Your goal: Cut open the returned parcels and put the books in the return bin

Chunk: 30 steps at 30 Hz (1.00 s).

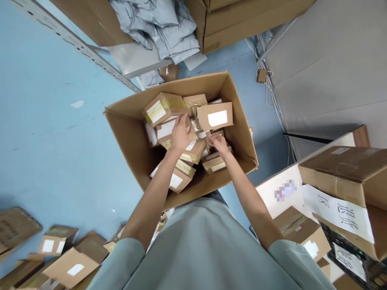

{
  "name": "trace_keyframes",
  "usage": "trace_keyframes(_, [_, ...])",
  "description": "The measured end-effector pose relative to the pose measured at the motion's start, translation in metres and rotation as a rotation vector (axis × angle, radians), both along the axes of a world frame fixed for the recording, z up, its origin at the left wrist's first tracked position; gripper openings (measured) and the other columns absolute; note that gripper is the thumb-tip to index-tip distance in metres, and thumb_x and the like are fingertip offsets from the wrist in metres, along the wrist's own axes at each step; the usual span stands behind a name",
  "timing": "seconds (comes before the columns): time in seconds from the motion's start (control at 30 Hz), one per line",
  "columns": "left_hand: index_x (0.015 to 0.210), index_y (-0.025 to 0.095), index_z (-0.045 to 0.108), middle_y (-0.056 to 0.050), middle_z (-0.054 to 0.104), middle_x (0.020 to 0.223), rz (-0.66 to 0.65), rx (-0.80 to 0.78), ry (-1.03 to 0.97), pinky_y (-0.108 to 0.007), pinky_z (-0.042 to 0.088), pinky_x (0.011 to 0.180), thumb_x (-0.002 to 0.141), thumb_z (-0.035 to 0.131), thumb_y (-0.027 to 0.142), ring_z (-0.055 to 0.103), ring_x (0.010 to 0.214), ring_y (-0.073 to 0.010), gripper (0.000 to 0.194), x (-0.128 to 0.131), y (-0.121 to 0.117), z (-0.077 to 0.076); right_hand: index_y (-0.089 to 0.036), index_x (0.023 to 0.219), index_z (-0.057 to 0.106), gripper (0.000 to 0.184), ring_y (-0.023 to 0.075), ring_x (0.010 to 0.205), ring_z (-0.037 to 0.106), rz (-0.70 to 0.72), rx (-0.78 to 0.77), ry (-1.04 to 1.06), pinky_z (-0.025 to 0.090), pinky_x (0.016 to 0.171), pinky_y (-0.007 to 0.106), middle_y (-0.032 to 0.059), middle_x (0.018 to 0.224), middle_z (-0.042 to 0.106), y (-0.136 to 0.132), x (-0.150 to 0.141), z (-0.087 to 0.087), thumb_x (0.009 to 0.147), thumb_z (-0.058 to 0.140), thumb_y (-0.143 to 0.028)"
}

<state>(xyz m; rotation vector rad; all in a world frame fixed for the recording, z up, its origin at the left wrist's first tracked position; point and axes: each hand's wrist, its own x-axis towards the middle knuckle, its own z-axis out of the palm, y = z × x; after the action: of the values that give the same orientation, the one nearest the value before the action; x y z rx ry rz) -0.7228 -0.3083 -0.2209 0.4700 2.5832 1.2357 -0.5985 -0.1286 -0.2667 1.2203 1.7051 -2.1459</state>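
Observation:
A large open cardboard carton [127, 133] stands on the blue floor, filled with several small brown parcels bearing white labels and yellow tape. My left hand [181, 133] reaches into it, fingers curled over a small taped parcel [165, 131] in the middle of the pile. My right hand [218, 143] is beside it, fingers pinched among the parcels; what it grips is hidden. A labelled parcel [215, 116] stands upright just beyond both hands, and another [161, 108] lies at the top left of the pile.
More small parcels [68, 264] lie scattered on the floor at lower left. Stacked cardboard boxes with paper signs [341, 181] stand at right. Grey mailer bags [163, 28] and big cartons [242, 20] sit behind, with a metal shelf rail [75, 42] and cables [272, 96].

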Motion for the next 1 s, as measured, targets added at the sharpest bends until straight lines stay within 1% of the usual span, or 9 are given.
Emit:
trace_keyframes(0.1, [0.157, 0.018, 0.063, -0.016, 0.062, 0.168, -0.136, 0.037, -0.015, -0.043, 0.042, 0.137, 0.104, 0.070, 0.030, 0.059, 0.157, -0.0296, 0.055, -0.046, 0.046, -0.020, -0.026, 0.087, 0.064, 0.016, 0.0190, 0.096, 0.077, -0.121, -0.135, -0.044, 0.066, 0.109, 0.042, 0.0010, 0.089, 0.076, -0.006, -0.015, -0.014, 0.096, 0.076, -0.033])
trace_keyframes(0.2, [0.158, 0.017, 0.063, -0.016, 0.064, 0.165, -0.242, 0.019, -0.068, -0.047, 0.043, 0.138, 0.094, 0.074, 0.019, 0.062, 0.154, -0.0301, 0.065, -0.075, 0.071, -0.039, -0.028, 0.085, 0.057, 0.022, 0.0175, 0.094, 0.075, -0.227, -0.254, -0.063, 0.067, 0.109, 0.039, -0.0008, 0.086, 0.073, -0.014, -0.028, -0.025, 0.093, 0.077, -0.027])
trace_keyframes(0.37, [0.148, 0.024, 0.074, -0.012, 0.077, 0.148, -0.297, -0.037, -0.103, -0.056, 0.050, 0.132, 0.081, 0.070, 0.004, 0.070, 0.142, -0.0348, 0.070, -0.087, 0.077, -0.057, -0.029, 0.089, 0.056, 0.020, 0.0153, 0.101, 0.074, -0.350, -0.378, -0.024, 0.064, 0.113, 0.036, -0.0012, 0.096, 0.076, -0.026, -0.035, -0.031, 0.093, 0.074, -0.023])
trace_keyframes(0.5, [0.141, 0.022, 0.080, -0.014, 0.078, 0.140, -0.374, -0.099, -0.081, -0.060, 0.045, 0.134, 0.083, 0.073, 0.008, 0.068, 0.140, -0.0395, 0.060, -0.085, 0.070, -0.049, -0.031, 0.095, 0.059, 0.015, 0.0179, 0.116, 0.074, -0.427, -0.397, -0.007, 0.063, 0.117, 0.040, 0.0012, 0.108, 0.081, -0.028, -0.027, -0.020, 0.095, 0.074, -0.028])
trace_keyframes(0.6, [0.147, 0.019, 0.078, -0.017, 0.074, 0.143, -0.470, -0.092, 0.040, -0.062, 0.045, 0.132, 0.093, 0.075, 0.022, 0.062, 0.143, -0.0426, 0.054, -0.073, 0.065, -0.023, -0.031, 0.097, 0.062, 0.010, 0.0189, 0.126, 0.074, -0.487, -0.403, 0.005, 0.061, 0.122, 0.041, 0.0027, 0.113, 0.082, -0.029, -0.013, 0.001, 0.097, 0.072, -0.030])
trace_keyframes(0.7, [0.152, 0.021, 0.075, -0.017, 0.068, 0.146, -0.535, -0.050, 0.179, -0.066, 0.044, 0.131, 0.101, 0.074, 0.034, 0.056, 0.147, -0.0444, 0.052, -0.045, 0.062, 0.019, -0.030, 0.097, 0.064, 0.011, 0.0200, 0.132, 0.075, -0.528, -0.424, 0.049, 0.058, 0.125, 0.040, 0.0039, 0.115, 0.083, -0.033, 0.010, 0.032, 0.096, 0.074, -0.034])
trace_keyframes(0.87, [0.153, 0.032, 0.073, -0.012, 0.057, 0.161, -0.588, 0.104, 0.260, -0.074, 0.024, 0.139, 0.104, 0.074, 0.039, 0.031, 0.171, -0.0459, 0.049, 0.021, 0.061, 0.100, -0.029, 0.110, 0.072, 0.029, 0.0261, 0.136, 0.076, -0.531, -0.304, 0.195, 0.058, 0.127, 0.047, 0.0060, 0.127, 0.084, -0.043, 0.072, 0.099, 0.090, 0.084, -0.047])
trace_keyframes(0.93, [0.152, 0.033, 0.073, -0.012, 0.057, 0.162, -0.591, 0.142, 0.259, -0.077, 0.021, 0.139, 0.104, 0.076, 0.041, 0.033, 0.171, -0.0467, 0.049, 0.048, 0.062, 0.130, -0.029, 0.117, 0.076, 0.039, 0.0286, 0.139, 0.074, -0.539, -0.237, 0.235, 0.057, 0.127, 0.049, 0.0060, 0.136, 0.083, -0.045, 0.103, 0.129, 0.088, 0.085, -0.052])
trace_keyframes(1.0, [0.150, 0.035, 0.075, -0.012, 0.059, 0.159, -0.597, 0.180, 0.254, -0.074, 0.025, 0.140, 0.102, 0.079, 0.043, 0.041, 0.167, -0.0449, 0.048, 0.075, 0.064, 0.155, -0.029, 0.124, 0.079, 0.048, 0.0310, 0.143, 0.072, -0.533, -0.165, 0.254, 0.056, 0.127, 0.051, 0.0058, 0.142, 0.082, -0.045, 0.138, 0.159, 0.086, 0.087, -0.057])
